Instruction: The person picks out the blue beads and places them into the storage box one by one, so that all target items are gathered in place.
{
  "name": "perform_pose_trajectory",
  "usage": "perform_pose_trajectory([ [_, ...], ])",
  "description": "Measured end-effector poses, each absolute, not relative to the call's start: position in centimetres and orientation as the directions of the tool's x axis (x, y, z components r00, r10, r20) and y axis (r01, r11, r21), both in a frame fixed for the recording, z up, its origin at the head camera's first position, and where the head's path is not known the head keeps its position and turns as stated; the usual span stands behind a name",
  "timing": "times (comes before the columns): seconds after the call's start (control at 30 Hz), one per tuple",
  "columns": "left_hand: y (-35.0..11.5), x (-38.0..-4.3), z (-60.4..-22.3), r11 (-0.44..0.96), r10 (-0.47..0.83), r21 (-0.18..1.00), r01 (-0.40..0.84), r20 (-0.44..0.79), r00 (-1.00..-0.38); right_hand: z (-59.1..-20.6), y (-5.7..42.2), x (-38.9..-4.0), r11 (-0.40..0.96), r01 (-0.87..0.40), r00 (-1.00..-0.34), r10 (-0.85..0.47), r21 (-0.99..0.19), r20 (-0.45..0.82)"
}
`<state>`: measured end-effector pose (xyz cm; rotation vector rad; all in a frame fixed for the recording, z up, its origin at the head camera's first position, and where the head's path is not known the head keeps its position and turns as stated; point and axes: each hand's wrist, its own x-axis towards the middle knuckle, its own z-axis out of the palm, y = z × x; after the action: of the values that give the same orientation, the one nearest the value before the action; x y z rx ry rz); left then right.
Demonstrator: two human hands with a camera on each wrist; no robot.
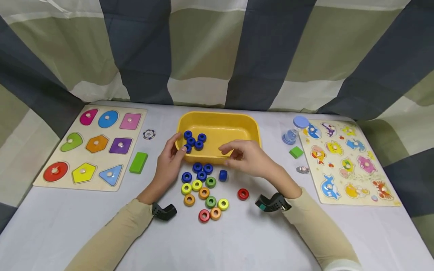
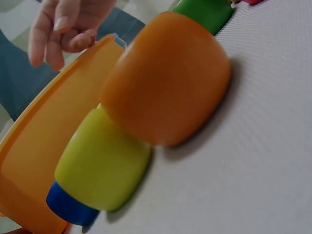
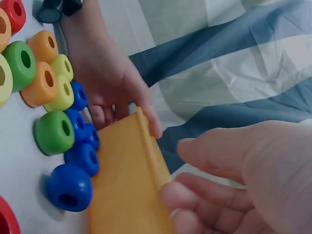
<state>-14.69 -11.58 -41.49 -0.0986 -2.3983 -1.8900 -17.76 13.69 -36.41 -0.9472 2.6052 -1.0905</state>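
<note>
A yellow plastic tray [image 1: 223,141] holds several blue ring beads [image 1: 191,141] at its left end. At its left front corner my left hand [image 1: 169,160] grips the wall, thumb over the rim and fingers outside. Over the tray's front rim, my right hand [image 1: 249,158] hovers with loosely bent fingers and nothing between them. More blue beads [image 1: 201,175] lie just before the tray, one blue bead [image 1: 223,175] on its side. Nearer me are yellow beads [image 1: 223,204], green beads [image 1: 210,202], orange beads [image 1: 215,213] and a red bead [image 1: 204,216].
One red bead [image 1: 243,194] lies apart, right of the group. At left are a shape puzzle board [image 1: 78,150], a green block [image 1: 138,162] and a poker chip [image 1: 149,134]. Rightward stand a sea-animal puzzle [image 1: 342,169], a small clear-blue container [image 1: 290,136] and a green piece [image 1: 296,152].
</note>
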Motion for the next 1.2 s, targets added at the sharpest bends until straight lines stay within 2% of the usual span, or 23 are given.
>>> perform_pose_trajectory([
  [0.23, -11.6, -14.7, -41.5, 0.23, 0.001, 0.968, 0.102, 0.105, -0.994, -36.1, 13.6, -16.6, 0.551, -0.539, -0.735, -0.677, -0.637, 0.036],
  [0.43, -11.5, -14.7, -41.5, 0.233, 0.001, 0.967, 0.101, 0.104, -0.995, -36.8, 12.7, -15.7, 0.597, -0.629, -0.667, -0.744, -0.499, -0.049],
  [0.57, -11.6, -14.7, -41.5, 0.236, 0.001, 0.967, 0.095, 0.098, -0.995, -37.6, 12.2, -15.4, 0.623, -0.652, -0.667, -0.743, -0.432, -0.065],
  [0.87, -11.7, -14.7, -41.5, 0.238, -0.001, 0.966, 0.101, 0.104, -0.995, -39.0, 11.6, -15.4, 0.634, -0.661, -0.66, -0.746, -0.402, -0.091],
  [1.2, -12.0, -15.7, -43.6, 0.233, -0.007, 0.966, 0.111, 0.116, -0.993, -39.4, 11.9, -15.7, 0.615, -0.646, -0.658, -0.749, -0.453, -0.077],
])
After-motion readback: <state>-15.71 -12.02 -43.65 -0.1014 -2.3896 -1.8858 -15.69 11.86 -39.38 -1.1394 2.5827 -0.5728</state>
